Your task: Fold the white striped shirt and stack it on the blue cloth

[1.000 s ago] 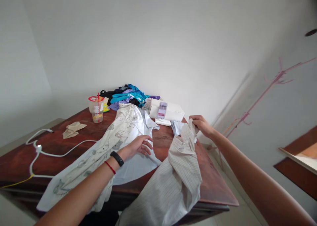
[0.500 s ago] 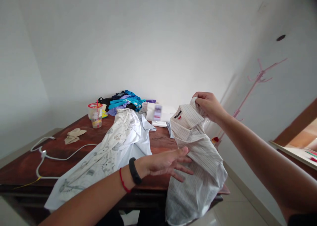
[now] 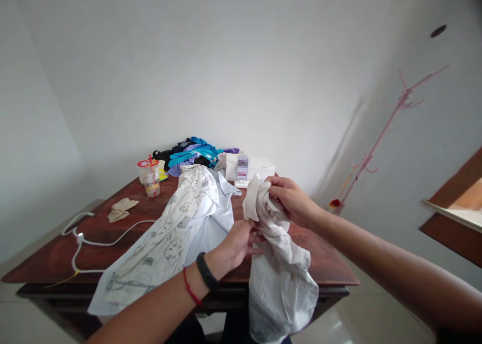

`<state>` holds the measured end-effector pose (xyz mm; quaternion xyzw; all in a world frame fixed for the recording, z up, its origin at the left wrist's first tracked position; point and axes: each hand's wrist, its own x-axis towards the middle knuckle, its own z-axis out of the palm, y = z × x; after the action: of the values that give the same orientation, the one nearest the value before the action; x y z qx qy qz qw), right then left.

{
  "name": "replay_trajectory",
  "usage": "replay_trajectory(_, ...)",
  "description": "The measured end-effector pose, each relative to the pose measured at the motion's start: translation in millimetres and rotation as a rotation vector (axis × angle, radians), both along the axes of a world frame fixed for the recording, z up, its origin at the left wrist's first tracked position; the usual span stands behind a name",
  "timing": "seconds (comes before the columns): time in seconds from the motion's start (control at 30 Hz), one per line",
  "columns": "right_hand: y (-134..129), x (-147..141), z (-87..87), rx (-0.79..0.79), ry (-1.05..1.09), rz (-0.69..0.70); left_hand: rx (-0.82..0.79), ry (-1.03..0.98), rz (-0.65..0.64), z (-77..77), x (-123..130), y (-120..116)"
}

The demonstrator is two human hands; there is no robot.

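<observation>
at the front edge of a dark red wooden table, a pale striped shirt hangs bunched between two bare hands, its collar upright above the tabletop and its lower part drooping past the edge. the right hand pinches the gathered cloth just beside the collar between thumb and fingers; the left hand, below it, appears to pinch the fabric with thumb and forefinger, its other fingers slightly spread against the folds. work on this shirt looks partway at best: the neck end is in hand, while the body is creased, neither smoothed nor laid flat. to the left, a patterned garment already lies stretched lengthwise over white cloth, with a white hanger beside them, its arms reaching the cloth's edge; whether they continue beneath cannot be told. behind, near a white box, a pile of blue, purple and black clothes sits in a heap, seemingly unsorted.
</observation>
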<state>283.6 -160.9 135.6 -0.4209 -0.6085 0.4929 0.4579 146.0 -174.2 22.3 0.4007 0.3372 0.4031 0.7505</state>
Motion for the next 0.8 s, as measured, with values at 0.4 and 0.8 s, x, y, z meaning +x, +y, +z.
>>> replay_trajectory(0.4, -17.6, 108.8, -10.1, 0.062, -0.154, -0.19, 0.186, 0.252, 0.509, -32.4, -106.1, 32.0)
replay_trajectory(0.8, -48.9, 135.3, 2.2, 0.542, -0.734, 0.054, 1.39, 1.067, 1.145, 60.5, -183.0, 1.9)
